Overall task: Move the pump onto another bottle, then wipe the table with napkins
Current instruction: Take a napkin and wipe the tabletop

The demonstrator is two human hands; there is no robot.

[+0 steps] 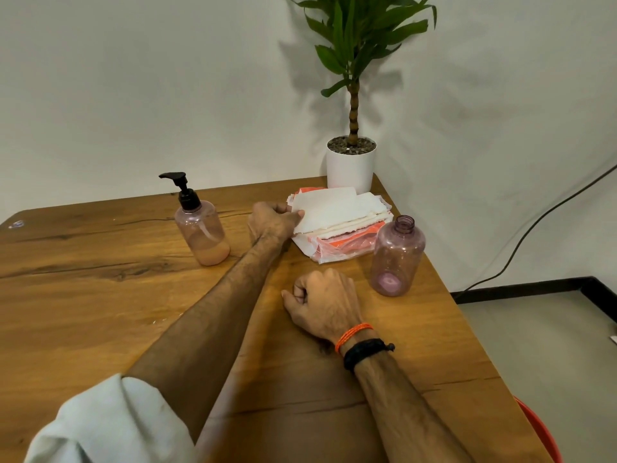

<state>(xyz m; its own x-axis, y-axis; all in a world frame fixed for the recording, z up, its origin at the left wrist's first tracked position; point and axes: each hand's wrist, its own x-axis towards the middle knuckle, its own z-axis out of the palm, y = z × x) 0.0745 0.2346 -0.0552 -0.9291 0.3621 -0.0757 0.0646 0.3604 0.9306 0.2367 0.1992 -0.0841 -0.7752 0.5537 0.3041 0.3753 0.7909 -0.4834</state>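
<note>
Now the left hand (272, 222) pinches the top napkin (329, 208) at frame centre; peel it off singly, while the right hand (322, 304), fisted empty, steadies the pack (337, 243).

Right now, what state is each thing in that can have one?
Pump bottle: upright, pump on, liquid low.
Second bottle: upright, open, empty.
Napkin stack: on its torn wrapper.
Left hand: fingers pinching top napkin's edge.
Right hand: fisted, resting on table.
</note>
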